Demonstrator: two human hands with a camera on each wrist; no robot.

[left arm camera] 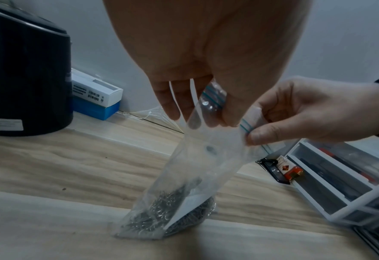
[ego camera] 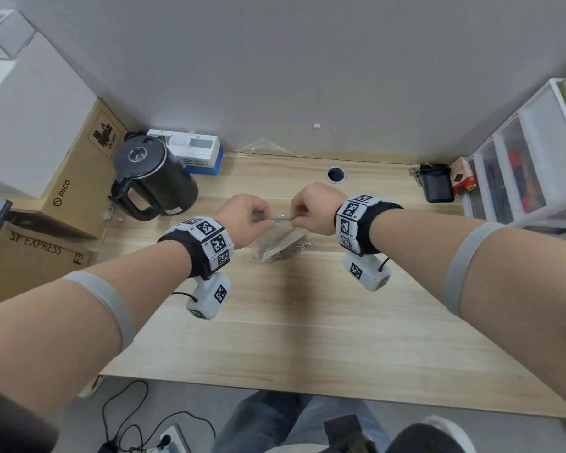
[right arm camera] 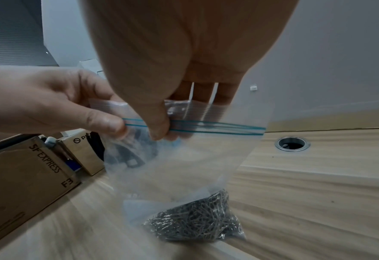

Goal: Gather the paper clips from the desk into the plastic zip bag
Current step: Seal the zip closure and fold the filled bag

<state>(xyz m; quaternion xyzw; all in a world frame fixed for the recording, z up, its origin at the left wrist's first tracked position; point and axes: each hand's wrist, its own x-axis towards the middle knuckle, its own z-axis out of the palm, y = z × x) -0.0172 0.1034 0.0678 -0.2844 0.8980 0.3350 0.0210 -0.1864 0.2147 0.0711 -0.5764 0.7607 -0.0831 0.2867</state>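
Observation:
A clear plastic zip bag (ego camera: pixel 280 243) (left arm camera: pixel 202 176) (right arm camera: pixel 175 167) stands on the wooden desk (ego camera: pixel 307 322), its bottom full of silver paper clips (left arm camera: pixel 161 216) (right arm camera: pixel 197 223). Both hands hold it up by its blue-lined zip strip (right arm camera: pixel 217 129). My left hand (ego camera: pixel 245 217) (left arm camera: pixel 206 105) pinches the strip's left part between thumb and fingers. My right hand (ego camera: pixel 311 207) (right arm camera: pixel 159 123) pinches the strip just beside it. In the head view the strip (ego camera: pixel 276 219) shows as a thin bar between the two hands.
A black kettle (ego camera: pixel 154 181) and a blue-and-white box (ego camera: pixel 196 155) stand at the back left beside cardboard boxes (ego camera: pixel 36 253). A cable hole (ego camera: pixel 335 174) sits behind the hands. A black pouch (ego camera: pixel 435 186) and white drawer unit (ego camera: pixel 520 165) are at the right.

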